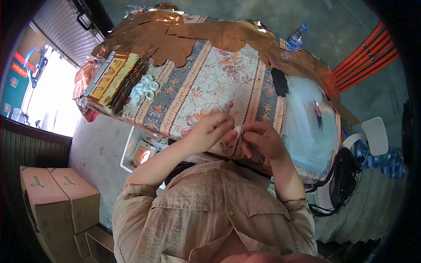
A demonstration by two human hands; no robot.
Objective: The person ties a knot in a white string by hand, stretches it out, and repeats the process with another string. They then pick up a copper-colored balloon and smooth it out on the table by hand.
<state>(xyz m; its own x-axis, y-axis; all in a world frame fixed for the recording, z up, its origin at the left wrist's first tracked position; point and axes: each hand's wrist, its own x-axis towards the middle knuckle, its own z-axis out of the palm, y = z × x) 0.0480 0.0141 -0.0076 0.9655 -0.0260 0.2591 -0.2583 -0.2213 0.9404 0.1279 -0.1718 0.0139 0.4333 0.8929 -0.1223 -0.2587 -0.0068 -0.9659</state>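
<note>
Over the near edge of the cloth-covered table (228,83), my left hand (215,130) and my right hand (264,138) meet with bent fingers. Between their fingertips is a small white item (238,130), which both hands pinch; its shape is too small to make out. At the left of the table lies a cluster of white rolled pieces (144,89), beside a stack of dark brown strips (127,85) on a yellow printed box (107,83). Thin clear plastic sheets or bags (307,127) cover the table's right end, with a black item (280,82) at their upper left.
Copper-coloured foil (171,39) runs along the far edge, near a water bottle (296,38). Cardboard boxes (48,188) stand at lower left, a white bin (127,153) below the table. A black bag (346,177), a white chair (375,136) and bottles (390,163) are at right.
</note>
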